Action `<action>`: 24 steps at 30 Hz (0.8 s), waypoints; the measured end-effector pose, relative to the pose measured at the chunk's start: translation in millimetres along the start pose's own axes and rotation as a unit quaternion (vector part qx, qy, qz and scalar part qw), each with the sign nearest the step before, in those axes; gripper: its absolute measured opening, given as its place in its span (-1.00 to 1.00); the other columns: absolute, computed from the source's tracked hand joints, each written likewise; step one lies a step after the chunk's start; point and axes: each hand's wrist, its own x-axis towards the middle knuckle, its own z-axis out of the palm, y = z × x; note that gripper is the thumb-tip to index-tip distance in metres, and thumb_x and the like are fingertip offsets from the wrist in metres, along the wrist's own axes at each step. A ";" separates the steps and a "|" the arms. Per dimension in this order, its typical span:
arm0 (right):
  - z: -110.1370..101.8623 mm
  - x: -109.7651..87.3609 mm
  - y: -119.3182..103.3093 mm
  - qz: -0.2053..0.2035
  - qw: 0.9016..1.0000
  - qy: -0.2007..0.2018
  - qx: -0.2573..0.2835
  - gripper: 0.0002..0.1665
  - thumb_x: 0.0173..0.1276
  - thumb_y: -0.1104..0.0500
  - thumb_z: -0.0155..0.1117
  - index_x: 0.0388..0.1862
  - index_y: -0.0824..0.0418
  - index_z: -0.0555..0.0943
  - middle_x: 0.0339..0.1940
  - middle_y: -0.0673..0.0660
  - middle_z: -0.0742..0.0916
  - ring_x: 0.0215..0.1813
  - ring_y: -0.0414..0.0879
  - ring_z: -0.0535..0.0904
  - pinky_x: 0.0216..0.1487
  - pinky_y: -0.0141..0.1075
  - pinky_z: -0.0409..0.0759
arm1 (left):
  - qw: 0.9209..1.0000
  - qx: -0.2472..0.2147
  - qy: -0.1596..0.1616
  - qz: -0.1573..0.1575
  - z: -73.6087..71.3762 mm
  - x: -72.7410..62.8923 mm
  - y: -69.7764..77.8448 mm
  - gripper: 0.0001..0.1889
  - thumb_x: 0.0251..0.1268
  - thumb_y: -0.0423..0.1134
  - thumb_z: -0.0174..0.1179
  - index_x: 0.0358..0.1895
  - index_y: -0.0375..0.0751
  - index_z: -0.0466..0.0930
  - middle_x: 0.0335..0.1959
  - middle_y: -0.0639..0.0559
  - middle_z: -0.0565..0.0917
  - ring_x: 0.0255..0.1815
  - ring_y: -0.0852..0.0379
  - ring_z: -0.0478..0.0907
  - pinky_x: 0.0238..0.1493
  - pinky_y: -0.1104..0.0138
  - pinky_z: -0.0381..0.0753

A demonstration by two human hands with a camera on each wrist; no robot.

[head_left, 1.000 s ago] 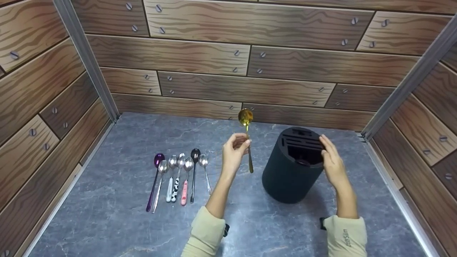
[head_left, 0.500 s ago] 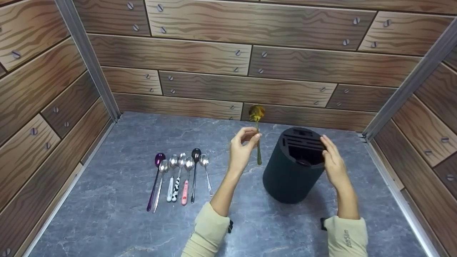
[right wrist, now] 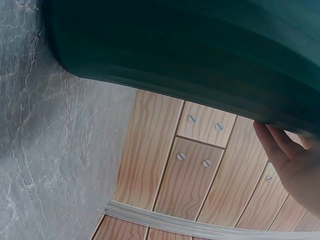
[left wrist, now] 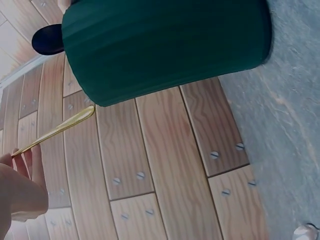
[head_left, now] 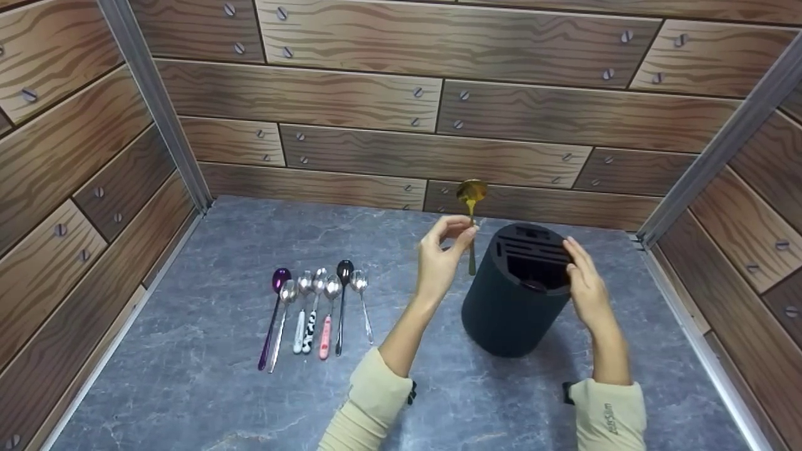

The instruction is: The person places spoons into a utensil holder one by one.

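My left hand (head_left: 440, 260) pinches a gold spoon (head_left: 472, 191) by its handle between thumb and fingers, bowl upward. The handle's lower end hangs just left of the dark green cylindrical utensil holder (head_left: 510, 322). In the left wrist view the gold handle (left wrist: 62, 127) points toward the holder's rim, apart from it. My right hand (head_left: 588, 291) rests with extended fingers against the right side of the holder near its top. A dark spoon bowl (left wrist: 48, 40) sticks out at the holder's mouth in the left wrist view. The holder's inside is mostly hidden.
Several spoons lie in a group on the grey marbled table (head_left: 207, 401), among them a purple spoon (head_left: 281, 279), a pink-handled spoon (head_left: 325, 338) and a black spoon (head_left: 344, 272). Wood-patterned walls (head_left: 351, 144) enclose the back and both sides.
My left hand has moved right and slightly up with the gold spoon, closer to the holder. The spoon's bowl has turned a little. My right hand and the holder have stayed put.
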 end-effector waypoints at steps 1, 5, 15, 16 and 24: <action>-0.1 0.0 0.0 0.000 1.000 0.000 0.000 -0.52 0.44 0.30 -0.24 0.31 0.39 0.26 0.38 0.22 0.27 0.38 0.09 0.06 0.32 -0.26 -0.04 | 1.000 -0.007 -0.001 0.001 1.3 0.3 0.7 -0.87 0.17 -0.47 0.17 -0.23 -0.48 0.53 -0.33 -0.19 0.63 -0.33 0.14 0.55 -0.29 0.28 0.61; -0.5 0.0 -0.4 0.005 1.000 -0.002 0.000 -0.51 0.45 0.29 -0.25 0.32 0.38 0.25 0.38 0.21 0.26 0.38 0.09 0.05 0.32 -0.21 -0.04 | 1.000 -0.025 0.000 0.007 6.8 1.0 2.4 -0.86 0.16 -0.49 0.17 -0.23 -0.50 0.53 -0.32 -0.21 0.62 -0.31 0.17 0.54 -0.25 0.28 0.60; -1.1 -0.8 -2.8 0.012 1.000 -0.003 -0.006 -0.52 0.47 0.27 -0.25 0.33 0.34 0.26 0.38 0.19 0.27 0.38 0.08 0.05 0.33 -0.06 -0.03 | 0.998 -0.065 -0.001 0.022 19.9 1.1 3.3 -0.88 0.15 -0.54 0.15 -0.25 -0.54 0.50 -0.30 -0.31 0.61 -0.29 0.14 0.55 -0.23 0.22 0.60; -1.0 -0.7 -2.9 0.011 1.000 -0.003 -0.006 -0.52 0.47 0.27 -0.25 0.33 0.35 0.26 0.38 0.20 0.27 0.38 0.09 0.05 0.33 -0.06 -0.03 | 0.997 -0.073 -0.002 0.023 21.6 0.7 2.6 -0.88 0.15 -0.55 0.15 -0.26 -0.55 0.49 -0.30 -0.32 0.60 -0.29 0.11 0.56 -0.22 0.19 0.59; 0.1 -0.3 -1.1 0.009 1.000 0.002 -0.010 -0.51 0.43 0.30 -0.24 0.31 0.36 0.27 0.37 0.23 0.28 0.37 0.08 0.08 0.31 -0.25 -0.02 | 0.993 -0.115 -0.005 0.020 36.9 -2.3 -6.4 -0.88 0.14 -0.59 0.12 -0.26 -0.60 0.46 -0.30 -0.39 0.59 -0.29 0.02 0.58 -0.19 0.15 0.58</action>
